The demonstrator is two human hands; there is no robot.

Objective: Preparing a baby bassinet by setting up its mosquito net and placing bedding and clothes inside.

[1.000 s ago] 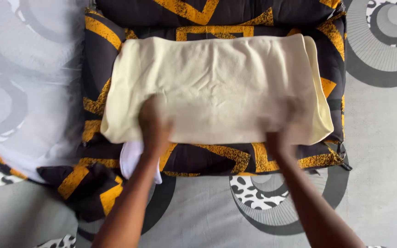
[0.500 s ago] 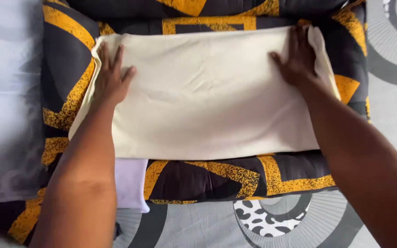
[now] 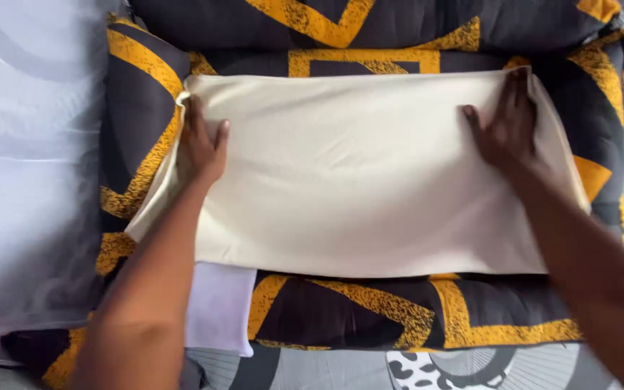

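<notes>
bed sheet (image 3: pixel 23 180): pale grey with faint ring patterns, lying to the left of the cream cloth and running under everything.
comforter (image 3: pixel 139 108): dark, with yellow angular bands, folded into a thick block; it lies directly under the cream cloth and shows around all its sides.
left hand (image 3: pixel 202 144): flat on the upper left corner of the cream cloth, palm down, fingers (image 3: pixel 195 115) stretched out straight and only slightly spread, thumb out toward the cloth's middle; it presses and grips nothing.
white cloth (image 3: pixel 218 307): a small pale piece peeking out below the cream cloth's lower left edge, beside the left forearm.
cream cloth (image 3: pixel 355 180): folded into a wide rectangle, centred on the comforter, its surface nearly smooth with only faint creases near the middle.
progress: judging by how it lies, the cream cloth is already folded and laid down; what seems left is smoothing the top corners and edges, as the right edge shows a loose layer.
right hand (image 3: pixel 507 133): flat on the upper right corner of the cream cloth, fingers (image 3: pixel 520 90) extended toward its top edge, close together, holding nothing, only pressing.
</notes>
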